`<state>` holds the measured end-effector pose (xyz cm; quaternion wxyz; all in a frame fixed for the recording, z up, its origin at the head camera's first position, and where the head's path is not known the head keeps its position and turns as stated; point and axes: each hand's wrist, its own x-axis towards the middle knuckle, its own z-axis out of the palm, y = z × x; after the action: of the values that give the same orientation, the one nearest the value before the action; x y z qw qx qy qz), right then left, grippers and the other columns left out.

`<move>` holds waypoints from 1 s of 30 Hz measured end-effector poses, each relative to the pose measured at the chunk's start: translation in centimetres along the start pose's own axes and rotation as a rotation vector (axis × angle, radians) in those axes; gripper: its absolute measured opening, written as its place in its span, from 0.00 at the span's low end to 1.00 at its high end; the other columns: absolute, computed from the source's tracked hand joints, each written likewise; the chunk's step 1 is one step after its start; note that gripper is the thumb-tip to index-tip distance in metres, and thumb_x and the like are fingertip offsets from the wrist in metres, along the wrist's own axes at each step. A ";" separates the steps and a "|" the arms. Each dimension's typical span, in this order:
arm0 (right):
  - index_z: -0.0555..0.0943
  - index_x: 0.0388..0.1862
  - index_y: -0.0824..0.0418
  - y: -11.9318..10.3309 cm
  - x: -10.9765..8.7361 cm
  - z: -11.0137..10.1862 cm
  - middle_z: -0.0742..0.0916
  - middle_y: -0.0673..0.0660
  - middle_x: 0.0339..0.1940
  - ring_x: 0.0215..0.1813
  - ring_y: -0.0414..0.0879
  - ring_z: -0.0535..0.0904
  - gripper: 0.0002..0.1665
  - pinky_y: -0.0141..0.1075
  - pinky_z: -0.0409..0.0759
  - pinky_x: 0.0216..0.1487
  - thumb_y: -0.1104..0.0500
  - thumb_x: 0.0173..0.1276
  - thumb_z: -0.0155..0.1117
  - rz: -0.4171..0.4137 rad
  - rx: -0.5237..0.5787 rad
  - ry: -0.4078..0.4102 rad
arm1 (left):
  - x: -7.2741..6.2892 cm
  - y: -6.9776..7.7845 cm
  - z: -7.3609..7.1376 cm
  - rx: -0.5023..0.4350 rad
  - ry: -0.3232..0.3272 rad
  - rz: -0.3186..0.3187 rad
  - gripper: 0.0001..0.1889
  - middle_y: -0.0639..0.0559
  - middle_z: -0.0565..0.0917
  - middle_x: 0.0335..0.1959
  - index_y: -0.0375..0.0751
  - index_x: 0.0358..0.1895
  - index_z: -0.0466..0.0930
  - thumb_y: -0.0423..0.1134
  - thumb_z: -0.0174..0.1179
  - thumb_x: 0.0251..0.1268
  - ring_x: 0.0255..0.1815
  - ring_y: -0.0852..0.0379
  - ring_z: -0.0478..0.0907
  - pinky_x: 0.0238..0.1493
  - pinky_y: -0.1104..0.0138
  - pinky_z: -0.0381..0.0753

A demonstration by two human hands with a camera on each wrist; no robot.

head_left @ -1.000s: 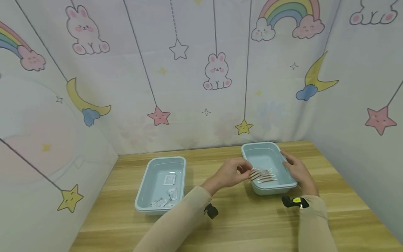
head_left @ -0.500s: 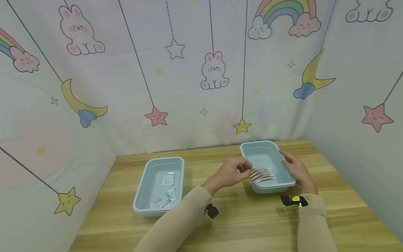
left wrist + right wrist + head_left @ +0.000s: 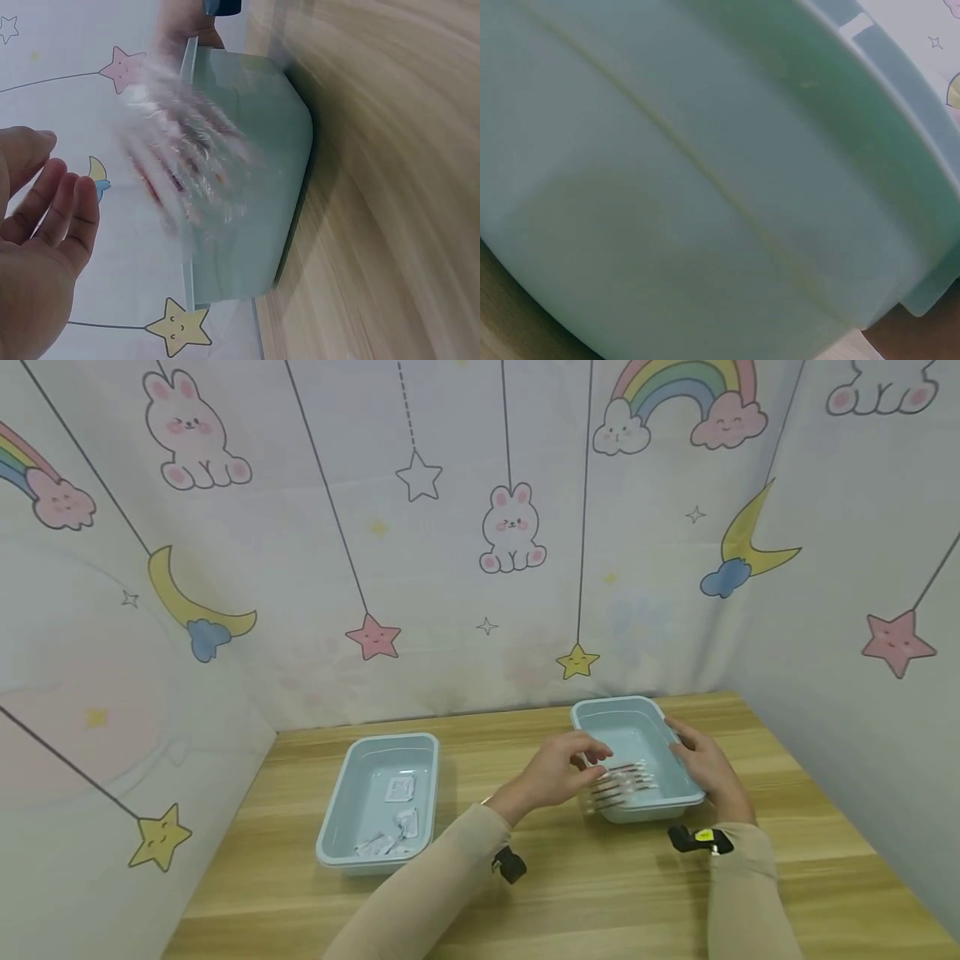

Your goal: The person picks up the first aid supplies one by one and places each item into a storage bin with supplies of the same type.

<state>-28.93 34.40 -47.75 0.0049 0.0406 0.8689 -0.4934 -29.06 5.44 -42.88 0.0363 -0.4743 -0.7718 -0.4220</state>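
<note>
My left hand point(image 3: 558, 770) hovers at the near left corner of the right-hand light blue plastic tray point(image 3: 618, 732), thumb and fingers apart. Just off its fingertips are cotton swabs point(image 3: 621, 783) in clear plastic packaging, overlapping the tray's near rim. In the left wrist view, the packaged swabs point(image 3: 187, 154) look motion-blurred in front of the tray wall, with a gap between them and the relaxed fingers point(image 3: 60, 210). Along the tray's right side, my right hand point(image 3: 714, 770) grips the rim. The tray's outer wall point(image 3: 667, 225) fills most of the right wrist view.
Another light blue tray point(image 3: 341, 806) stands to the left on the wooden table point(image 3: 570, 893), holding several small white sachets point(image 3: 401, 788). A cloth backdrop point(image 3: 450, 568) printed with cartoon rabbits and stars surrounds the table's back and sides.
My left hand has let go of the packaged swabs, its thumb and fingers parting. The swabs have tipped down toward the near rim. My right hand stays on the tray.
</note>
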 end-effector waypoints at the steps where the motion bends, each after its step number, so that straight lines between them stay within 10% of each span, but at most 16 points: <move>1: 0.52 0.79 0.56 0.0 0.0 0.0 0.59 0.73 0.76 0.74 0.70 0.57 0.33 0.61 0.65 0.68 0.60 0.78 0.41 -0.001 0.001 -0.001 | 0.0 0.0 0.0 -0.003 0.000 0.003 0.10 0.45 0.83 0.43 0.37 0.48 0.82 0.32 0.60 0.66 0.43 0.56 0.81 0.42 0.81 0.80; 30: 0.53 0.79 0.57 0.1 0.0 0.0 0.60 0.74 0.75 0.74 0.71 0.58 0.33 0.62 0.66 0.67 0.60 0.77 0.42 -0.006 -0.010 0.005 | -0.5 0.1 -0.4 -0.016 -0.045 -0.048 0.09 0.45 0.84 0.42 0.36 0.47 0.82 0.32 0.62 0.64 0.41 0.63 0.79 0.44 0.73 0.84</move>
<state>-28.94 34.49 -47.80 0.0014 0.0395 0.8714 -0.4889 -28.88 4.85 -42.82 0.0052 -0.4653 -0.7801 -0.4182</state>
